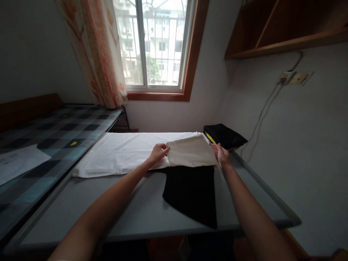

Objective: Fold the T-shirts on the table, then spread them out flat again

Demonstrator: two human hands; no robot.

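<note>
A beige cloth piece (pixel 191 151) lies across the right part of a long white cloth (pixel 122 150). My left hand (pixel 159 152) is closed in a pinch on the left edge of the beige cloth. Near its right edge is my right hand (pixel 221 154), with the fingers drawn together; what sits between them is not clear. A slim yellow thing (pixel 210 138) reaches up to these fingertips, and I cannot tell whether they grip it. Below the beige cloth, a black cloth piece (pixel 191 192) with a curved left side spreads toward the table's front edge.
Folded black cloth (pixel 224 135) is stacked at the back right of the grey table (pixel 130 208). To the left stands a bed with a checked cover (pixel 89 117) and paper sheets (pixel 21 159). Cords (pixel 262 114) hang from a wall socket on the right, beneath a wooden shelf (pixel 288 41).
</note>
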